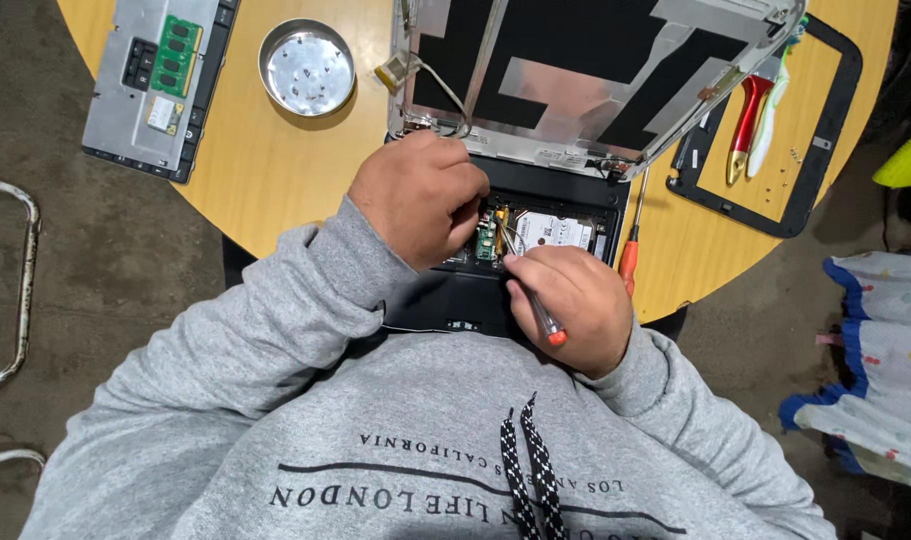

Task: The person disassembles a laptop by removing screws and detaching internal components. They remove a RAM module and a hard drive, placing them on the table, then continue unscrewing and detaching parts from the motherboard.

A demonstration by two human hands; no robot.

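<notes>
Opened laptop base (495, 290) sits at the near edge of the round wooden table (275, 170), its innards exposed; all positions below are taken from this base

Left hand (420, 195): curled into a loose fist over the upper left of the base, fingertips pressed down beside the small green circuit card (486, 243). Whether it pinches anything cannot be told, as the fingers hide the contact

Right hand (570, 300): closed around a thin screwdriver with an orange end (540, 310), held like a pen, tip pointing into the base just right of the green card. The silver drive (553, 232) lies just beyond that tip

Behind the base, hinged up: stripped lid panel (595, 80) with foil and loose cables. A second screwdriver with an orange handle (630, 250) rests just off the right edge of the base. Far right of it: black bezel frame (825, 130) with a red-handled tool (745, 125) and a few loose screws inside it. Far left: round metal dish (306, 68) and removed keyboard panel (155, 85)

Risks, as judged:
- tip slips off a small screw and gouges the green card or the thin wires beside it, since both hands crowd one spot
- left fist blocks the view of the work point
- freed screw drops into the base, the dish being well away
- the base overhangs toward the lap, so hard pressure could tip it
</notes>
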